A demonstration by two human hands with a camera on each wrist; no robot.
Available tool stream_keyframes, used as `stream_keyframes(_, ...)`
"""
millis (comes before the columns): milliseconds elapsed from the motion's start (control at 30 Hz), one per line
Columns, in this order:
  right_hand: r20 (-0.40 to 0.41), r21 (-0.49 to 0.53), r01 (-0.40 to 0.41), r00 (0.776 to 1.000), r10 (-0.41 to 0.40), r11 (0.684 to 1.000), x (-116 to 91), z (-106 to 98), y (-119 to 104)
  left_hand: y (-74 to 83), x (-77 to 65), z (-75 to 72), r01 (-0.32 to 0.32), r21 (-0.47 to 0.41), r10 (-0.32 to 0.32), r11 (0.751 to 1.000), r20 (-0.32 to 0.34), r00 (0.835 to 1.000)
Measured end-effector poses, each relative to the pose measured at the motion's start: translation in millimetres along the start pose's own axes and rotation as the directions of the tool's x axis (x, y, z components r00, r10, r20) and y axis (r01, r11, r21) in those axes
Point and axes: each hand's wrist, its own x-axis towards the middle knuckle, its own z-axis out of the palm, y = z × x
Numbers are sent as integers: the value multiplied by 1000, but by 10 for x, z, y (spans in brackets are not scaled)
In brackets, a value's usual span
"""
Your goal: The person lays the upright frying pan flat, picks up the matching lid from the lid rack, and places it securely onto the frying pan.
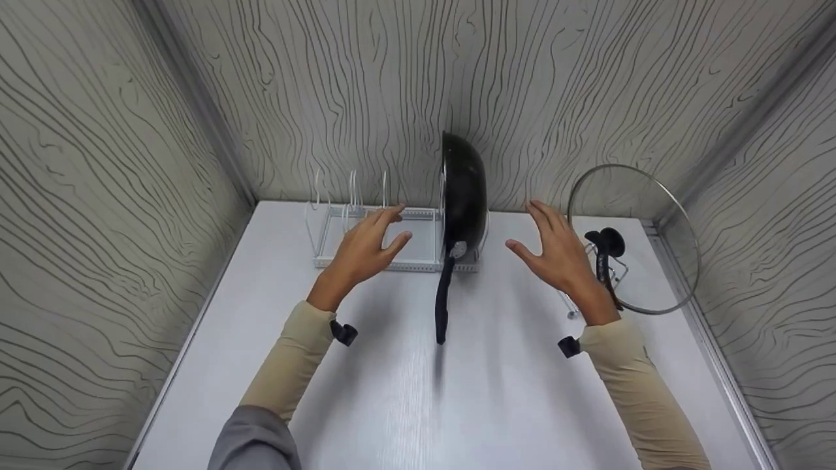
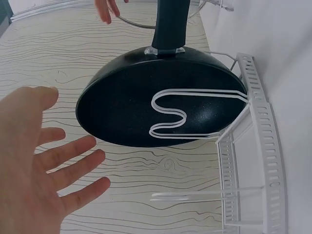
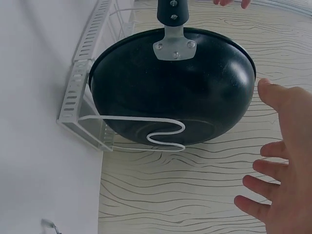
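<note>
A black frying pan (image 1: pixel 465 196) stands on its edge at the right end of a white wire rack (image 1: pixel 418 266), its handle pointing toward me. White wire dividers rise on both sides of it, one (image 2: pixel 170 92) across its inner face in the left wrist view. My left hand (image 1: pixel 366 245), fingers spread and relaxed, hovers over the rack to the left of the pan. On the pan's other side, my right hand (image 1: pixel 555 251) is held in the air with thumb and fingers apart. Neither hand holds anything.
Upright at the right of the table is a clear glass lid (image 1: pixel 679 196) with a metal rim and black knob, in a small wire stand (image 1: pixel 617 271). More wire dividers (image 1: pixel 353 189) stand at the rack's left. Patterned walls (image 1: pixel 366 85) enclose the white table (image 1: pixel 405 405).
</note>
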Motion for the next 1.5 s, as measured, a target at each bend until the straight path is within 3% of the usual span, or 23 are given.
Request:
stream_keyframes(333, -23, 161, -62, 998, 66, 985, -72, 64, -213, 136, -54, 102, 17, -79, -19, 997, -26, 999)
stream_keyframes(767, -58, 266, -52, 996, 70, 962, -156, 167, -412, 258, -117, 270, -24, -158, 10, 987, -85, 996)
stream_keyframes(967, -48, 340, -77, 994, 99, 937, -220, 225, -482, 273, -154, 343, -21, -196, -1, 980, -110, 994)
stream_keyframes(1267, -28, 433, -106, 991, 130, 895, -305, 328, -570, 272, -186, 461, -19, -279, -24, 960, -152, 988)
stream_keyframes(1500, -23, 475, -122, 988, 151, 872, -344, 445, -667, 268, -188, 555, 55, -370, -105, 928, -117, 988)
